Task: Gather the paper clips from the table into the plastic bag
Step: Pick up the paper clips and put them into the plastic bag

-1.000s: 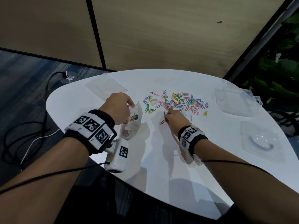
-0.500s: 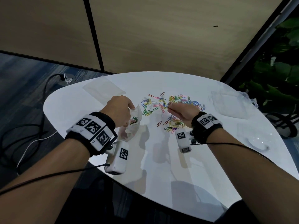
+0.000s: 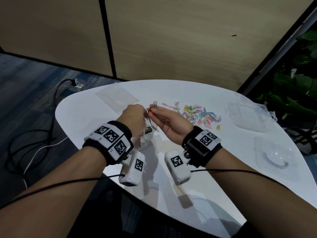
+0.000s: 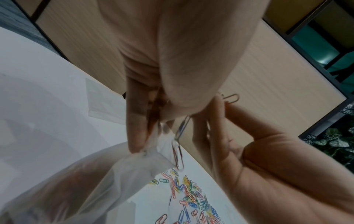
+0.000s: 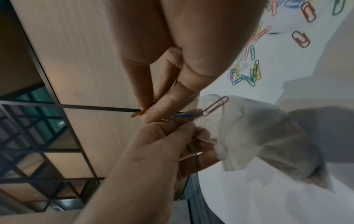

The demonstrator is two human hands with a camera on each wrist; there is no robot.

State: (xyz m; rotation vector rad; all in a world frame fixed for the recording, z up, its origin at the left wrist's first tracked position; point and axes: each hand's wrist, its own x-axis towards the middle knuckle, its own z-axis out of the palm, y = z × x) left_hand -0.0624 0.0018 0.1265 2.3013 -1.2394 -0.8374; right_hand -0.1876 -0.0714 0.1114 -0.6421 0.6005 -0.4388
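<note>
Fingers [image 5: 162, 106] of right hand [image 3: 169, 122] pinch a few linked paper clips [image 3: 155, 105], hanging at the mouth of the plastic bag [image 3: 145, 138]. Left hand [image 3: 134, 117] fingers pinch the bag's rim, held above the tabletop [image 3: 223, 169]. Loose clip pile [image 3: 199, 115] lies just right of the hands.

A flat clear sleeve [image 3: 116, 97] lies at the far left of the table [image 3: 214, 194]. Clear plastic trays [image 3: 247, 117] sit at the right edge. Black cables [image 3: 22, 148] cross the floor, left. Green plants [image 3: 295, 93] stand at the far right.
</note>
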